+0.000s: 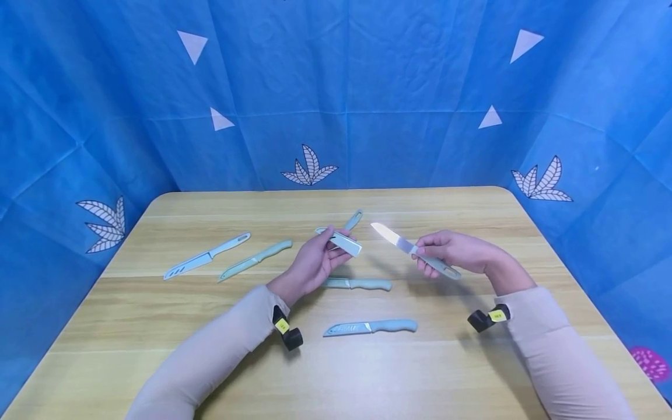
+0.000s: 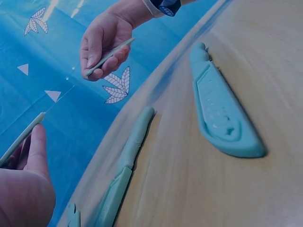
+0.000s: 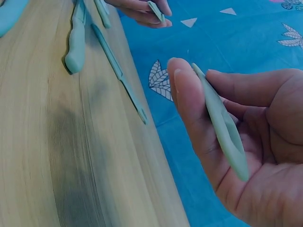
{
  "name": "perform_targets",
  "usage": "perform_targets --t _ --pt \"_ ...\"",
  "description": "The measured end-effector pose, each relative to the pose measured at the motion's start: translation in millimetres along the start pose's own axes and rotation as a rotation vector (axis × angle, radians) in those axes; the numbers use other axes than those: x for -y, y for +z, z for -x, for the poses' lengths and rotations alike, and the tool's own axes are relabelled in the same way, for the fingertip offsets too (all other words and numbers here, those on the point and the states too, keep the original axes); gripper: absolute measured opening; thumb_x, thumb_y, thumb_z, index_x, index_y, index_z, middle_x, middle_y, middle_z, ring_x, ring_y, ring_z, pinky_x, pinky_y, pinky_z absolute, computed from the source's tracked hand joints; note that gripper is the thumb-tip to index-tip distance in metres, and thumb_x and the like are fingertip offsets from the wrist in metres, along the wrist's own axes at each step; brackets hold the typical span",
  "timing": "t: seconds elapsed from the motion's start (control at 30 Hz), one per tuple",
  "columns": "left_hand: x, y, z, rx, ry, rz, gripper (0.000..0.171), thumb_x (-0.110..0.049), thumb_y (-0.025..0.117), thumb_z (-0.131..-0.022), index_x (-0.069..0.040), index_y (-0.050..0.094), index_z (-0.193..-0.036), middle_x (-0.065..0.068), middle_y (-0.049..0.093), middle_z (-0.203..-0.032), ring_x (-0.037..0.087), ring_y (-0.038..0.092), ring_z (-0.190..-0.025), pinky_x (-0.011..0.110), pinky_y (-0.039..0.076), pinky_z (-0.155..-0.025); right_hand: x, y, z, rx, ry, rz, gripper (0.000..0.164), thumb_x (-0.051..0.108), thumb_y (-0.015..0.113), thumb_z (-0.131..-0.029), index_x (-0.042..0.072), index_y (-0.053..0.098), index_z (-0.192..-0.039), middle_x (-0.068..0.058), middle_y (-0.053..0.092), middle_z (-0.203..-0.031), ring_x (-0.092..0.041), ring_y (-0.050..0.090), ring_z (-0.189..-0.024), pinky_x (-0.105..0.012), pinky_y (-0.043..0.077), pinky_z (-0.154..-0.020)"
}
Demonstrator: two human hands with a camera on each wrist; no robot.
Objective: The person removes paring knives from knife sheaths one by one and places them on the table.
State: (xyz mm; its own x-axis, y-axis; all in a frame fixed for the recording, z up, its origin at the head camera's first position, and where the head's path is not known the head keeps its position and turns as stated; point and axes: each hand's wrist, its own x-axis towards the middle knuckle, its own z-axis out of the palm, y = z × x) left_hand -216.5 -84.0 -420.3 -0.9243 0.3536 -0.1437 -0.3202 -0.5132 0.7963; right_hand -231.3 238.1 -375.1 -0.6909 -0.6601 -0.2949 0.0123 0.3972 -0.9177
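Wearer's left sleeve [image 1: 223, 344] and right sleeve [image 1: 559, 344] long, plain, pale beige, lightly creased, running to the wrists. At the cuffs, a small blocky black left wrist unit [image 1: 292, 339] and matching right wrist unit [image 1: 478, 321], each with a yellow label [image 1: 282, 325] bearing dark print. Left hand [image 1: 315, 259] and right hand [image 1: 459, 251] bare.

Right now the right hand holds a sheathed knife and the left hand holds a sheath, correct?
Not quite: the knife in the right hand is bare, as the head view shows. The left hand does hold a sheath.
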Motion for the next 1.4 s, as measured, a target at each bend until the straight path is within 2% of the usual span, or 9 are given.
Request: perform_targets --t 0.1,0.2,0.43,0.6,0.77,0.9,1.07,1.27,1.4 --pt "-0.9 3.2 -2.9 0.001 -0.004 -0.038 0.045 -0.030 0.037 -0.107 0.005 0.048 -0.134 0.024 0.051 -0.136 0.029 0.061 -0.114 0.036 0.052 -0.098 -1 -2 1 -0.042 0.003 0.006 0.032 0.017 0.047 -0.104 -0.013 0.052 -0.115 -0.022 0.061 -0.094 -0.025 0.063 -0.079 -0.042 0.059 -0.076" --pt "-1.1 7.0 -6.0 0.000 -0.011 -0.075 0.044 -0.029 0.038 -0.107 0.005 0.050 -0.133 0.023 0.055 -0.129 0.029 0.063 -0.110 0.036 0.053 -0.097 -1 -5 3 -0.073 -0.001 -0.002 0.032 0.017 0.047 -0.105 -0.013 0.052 -0.115 -0.019 0.061 -0.092 -0.023 0.062 -0.078 -0.040 0.059 -0.076" --pt "3.6 16.6 -15.0 0.015 -0.038 -0.130 0.043 -0.029 0.038 -0.107 0.005 0.053 -0.128 0.021 0.059 -0.119 0.026 0.066 -0.101 0.037 0.054 -0.095 -2 -8 8 -0.111 -0.001 -0.020 0.028 0.015 0.045 -0.105 -0.010 0.053 -0.114 -0.022 0.061 -0.097 -0.024 0.060 -0.081 -0.040 0.058 -0.078" --pt "6.1 23.4 -20.4 0.025 -0.073 -0.209 0.039 -0.029 0.042 -0.107 0.002 0.058 -0.123 0.019 0.062 -0.111 0.024 0.066 -0.097 0.035 0.055 -0.093 -4 -10 10 -0.139 0.003 -0.023 0.030 0.015 0.045 -0.105 -0.012 0.049 -0.118 -0.021 0.063 -0.101 -0.025 0.061 -0.084 -0.040 0.057 -0.078" --pt "8.5 27.9 -27.4 0.055 -0.106 -0.263 0.041 -0.029 0.043 -0.106 0.005 0.056 -0.127 0.016 0.063 -0.107 0.023 0.065 -0.095 0.034 0.056 -0.092 -8 -11 11 -0.163 0.006 -0.024 0.032 0.015 0.045 -0.105 -0.013 0.048 -0.120 -0.020 0.065 -0.103 -0.024 0.063 -0.086 -0.040 0.057 -0.078" --pt "10.4 31.4 -34.1 0.069 -0.119 -0.290 0.042 -0.028 0.044 -0.106 0.007 0.054 -0.128 0.014 0.063 -0.105 0.022 0.065 -0.093 0.035 0.056 -0.091 -9 -12 12 -0.179 0.006 -0.023 0.034 0.017 0.046 -0.105 -0.013 0.047 -0.120 -0.024 0.064 -0.107 -0.029 0.064 -0.089 -0.041 0.057 -0.079" --pt "12.0 37.5 -42.3 0.074 -0.132 -0.302 0.042 -0.027 0.045 -0.106 0.007 0.055 -0.127 0.015 0.062 -0.110 0.023 0.065 -0.093 0.035 0.056 -0.092 -10 -13 13 -0.203 0.003 -0.025 0.035 0.017 0.047 -0.105 -0.013 0.048 -0.122 -0.028 0.061 -0.109 -0.036 0.062 -0.093 -0.041 0.056 -0.080" --pt "14.6 44.5 -52.2 0.105 -0.146 -0.341 0.044 -0.026 0.047 -0.105 0.009 0.053 -0.131 0.022 0.059 -0.125 0.023 0.066 -0.096 0.035 0.056 -0.092 -15 -17 13 -0.238 -0.009 -0.036 0.032 0.020 0.050 -0.104 -0.009 0.053 -0.117 -0.020 0.060 -0.096 -0.036 0.061 -0.089 -0.035 0.056 -0.073" --pt "17.5 48.8 -58.1 0.132 -0.140 -0.356 0.045 -0.026 0.050 -0.104 0.010 0.053 -0.131 0.024 0.059 -0.125 0.024 0.066 -0.100 0.034 0.056 -0.092 -17 -19 14 -0.259 -0.009 -0.043 0.030 0.023 0.052 -0.103 -0.005 0.055 -0.112 -0.017 0.061 -0.092 -0.034 0.061 -0.086 -0.033 0.056 -0.070"
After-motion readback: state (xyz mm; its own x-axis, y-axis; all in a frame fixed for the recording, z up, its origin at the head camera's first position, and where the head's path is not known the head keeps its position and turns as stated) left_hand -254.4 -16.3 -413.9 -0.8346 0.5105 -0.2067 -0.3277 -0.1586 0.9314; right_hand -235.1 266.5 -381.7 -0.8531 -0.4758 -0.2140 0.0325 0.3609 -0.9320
